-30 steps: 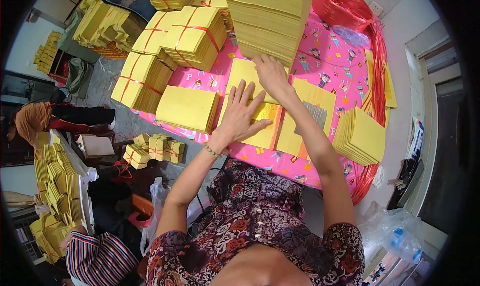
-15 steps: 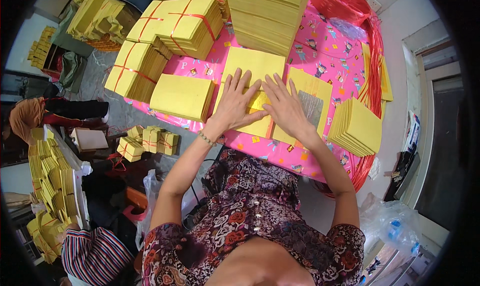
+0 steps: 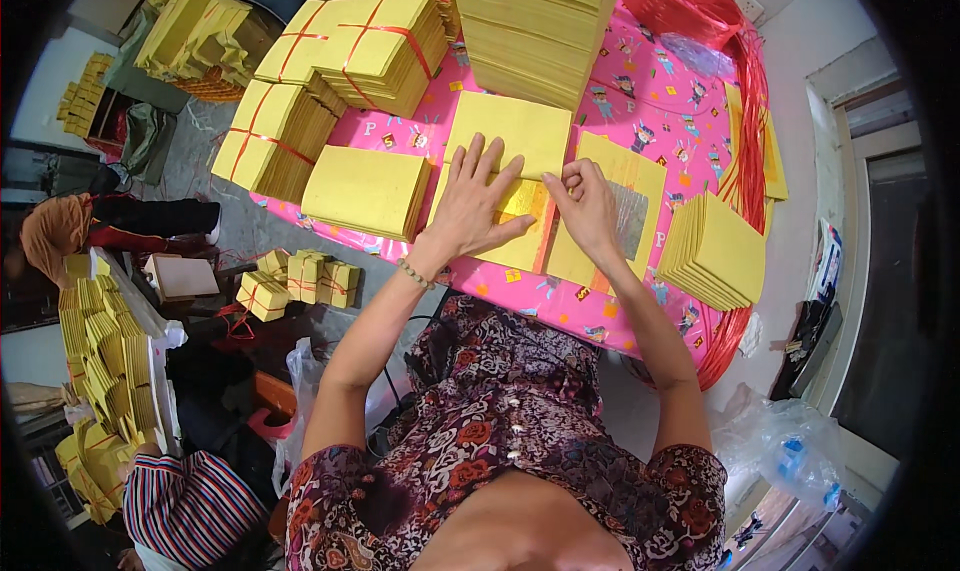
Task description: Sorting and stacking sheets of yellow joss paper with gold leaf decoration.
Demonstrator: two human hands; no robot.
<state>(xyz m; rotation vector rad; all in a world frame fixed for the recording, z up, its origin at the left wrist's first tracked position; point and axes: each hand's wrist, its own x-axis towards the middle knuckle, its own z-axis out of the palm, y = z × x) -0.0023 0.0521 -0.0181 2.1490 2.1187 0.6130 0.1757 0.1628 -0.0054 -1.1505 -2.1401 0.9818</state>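
Pink desk [image 3: 640, 111]: left hand [image 3: 478, 206] flat, open on yellow sheets [image 3: 510, 136]; right hand [image 3: 590, 209] pinching one; loose stack could slide, misaligning edges

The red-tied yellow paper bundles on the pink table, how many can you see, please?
3: one at the left edge, two behind it. More may sit hidden past the tall stack.

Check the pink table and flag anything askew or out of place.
Nothing stands out. Yellow paper stacks lie squared on the pink table. The left hand lies flat on a yellow sheet; the right hand pinches its edge.
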